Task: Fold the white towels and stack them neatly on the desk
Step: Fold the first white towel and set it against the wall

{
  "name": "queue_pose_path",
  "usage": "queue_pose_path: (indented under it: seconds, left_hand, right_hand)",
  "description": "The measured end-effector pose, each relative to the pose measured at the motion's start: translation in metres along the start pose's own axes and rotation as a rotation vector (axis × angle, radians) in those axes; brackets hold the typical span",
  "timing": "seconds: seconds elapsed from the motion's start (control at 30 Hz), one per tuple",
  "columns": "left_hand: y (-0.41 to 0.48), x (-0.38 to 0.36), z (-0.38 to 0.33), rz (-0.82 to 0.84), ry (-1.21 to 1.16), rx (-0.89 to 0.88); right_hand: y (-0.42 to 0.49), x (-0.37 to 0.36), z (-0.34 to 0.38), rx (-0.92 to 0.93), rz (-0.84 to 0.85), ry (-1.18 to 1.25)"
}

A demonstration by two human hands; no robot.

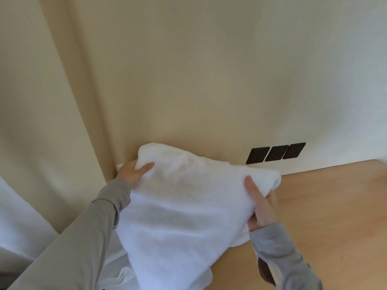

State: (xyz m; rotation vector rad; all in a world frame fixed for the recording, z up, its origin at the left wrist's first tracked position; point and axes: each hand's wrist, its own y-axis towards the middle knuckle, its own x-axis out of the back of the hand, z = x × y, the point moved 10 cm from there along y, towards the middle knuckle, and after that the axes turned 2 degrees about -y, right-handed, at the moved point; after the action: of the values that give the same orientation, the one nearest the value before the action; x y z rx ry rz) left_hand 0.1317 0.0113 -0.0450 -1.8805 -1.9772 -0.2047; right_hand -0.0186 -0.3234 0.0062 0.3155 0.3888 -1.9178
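Head view, looking down at the near left corner of a wooden tabletop (326,206) that meets a cream wall; three dark wall plates (276,152) sit just above its back edge. One white towel (180,206) is up in both hands, held at its top edge, the rest hanging and draping down toward the tabletop's left end, lower part bunched and partly off the edge. More white cloth (117,275) shows beneath it at bottom left; cannot tell whether that is the same towel or another. Left hand (134,171) has its grip closed on the upper left corner, thumb over the front, fingers hidden behind the cloth. Right hand (261,206) has its grip closed on the upper right corner, thumb laid along the front, a wad of cloth rolled over the fingers. Both sleeves grey. No folded stack visible anywhere in view. Judgement: step in hand is getting the towel squared for a fold, early in the task. To do it well: pull the top edge taut between the hands so the sag goes; work the right grip out toward the true corner, since the rolled wad there would give a lopsided fold; lay it flat on the bare wood to the right, clear of the edge; match corners before pressing a crease.
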Motion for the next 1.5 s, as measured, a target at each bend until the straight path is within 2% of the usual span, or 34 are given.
queue_pose_path:
  seconds: [0.1,0.27,0.4,0.5,0.57,0.63,0.73,0.87,0.93,1.13,1.5]
  left_hand:
    - [-0.005,0.004,-0.012,-0.013,-0.11,-0.006]
    - [-0.014,-0.007,-0.033,0.021,-0.264,-0.029]
    - [-0.023,-0.048,-0.039,0.255,-0.437,0.119]
    - [-0.037,-0.081,-0.034,0.457,-0.323,0.244]
    - [-0.041,-0.09,-0.031,0.502,-0.236,0.268]
    - [-0.038,-0.088,-0.031,0.454,-0.187,0.239]
    - [-0.033,-0.08,-0.043,0.315,-0.283,0.134]
    - [-0.038,-0.057,-0.088,-0.002,-0.391,-0.097]
    - [-0.05,-0.05,-0.12,-0.096,-0.444,-0.209]
    - [-0.086,-0.06,-0.199,-0.143,-0.67,-0.369]
    - [-0.17,-0.166,-0.314,-0.181,-0.61,-0.588]
  right_hand:
    - [-0.001,-0.03,0.054,0.126,0.095,-0.034]
    - [-0.002,-0.041,0.105,0.214,0.105,0.015]
    - [-0.003,-0.035,0.112,0.177,0.13,0.081]
    - [-0.006,-0.029,0.118,0.164,0.147,0.089]
    - [-0.005,-0.022,0.121,0.17,0.14,0.091]
    - [-0.004,-0.01,0.125,0.187,0.101,0.088]
    - [-0.001,0.012,0.132,0.216,0.026,0.07]
    - [0.0,0.047,0.145,0.27,-0.102,0.045]
    - [0.0,0.065,0.156,0.298,-0.157,0.033]
    - [0.002,0.111,0.188,0.342,-0.256,0.018]
    - [-0.008,0.244,0.269,0.407,-0.288,0.088]
